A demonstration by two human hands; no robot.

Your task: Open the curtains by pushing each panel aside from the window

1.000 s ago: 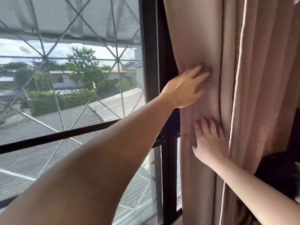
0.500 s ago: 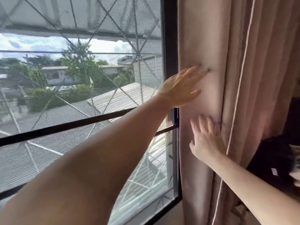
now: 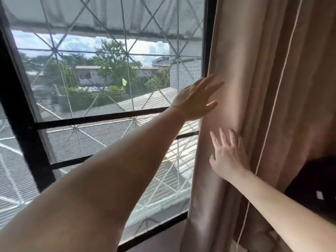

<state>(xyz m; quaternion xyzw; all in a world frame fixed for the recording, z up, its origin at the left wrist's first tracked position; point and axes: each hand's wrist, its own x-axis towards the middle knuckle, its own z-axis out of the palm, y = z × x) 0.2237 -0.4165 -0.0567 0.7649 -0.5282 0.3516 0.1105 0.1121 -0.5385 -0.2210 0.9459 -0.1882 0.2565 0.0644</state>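
A dusty-pink curtain panel hangs bunched in folds at the right side of the window. My left hand reaches across with fingers spread, its fingertips at the curtain's left edge, the palm off the cloth. Lower down, my right hand lies flat on the fabric, fingers apart and pointing up, pressing into a fold. Neither hand grips anything. Only this one panel shows.
Black window frame bars and a white diagonal grille lie behind the glass. A thin white cord hangs down the curtain. A dark object sits at the right, behind my right forearm. The sill runs below.
The curtain's edge has shifted right, uncovering more glass. My left hand has lifted its palm from the cloth. My right hand stays pressed on the fold.
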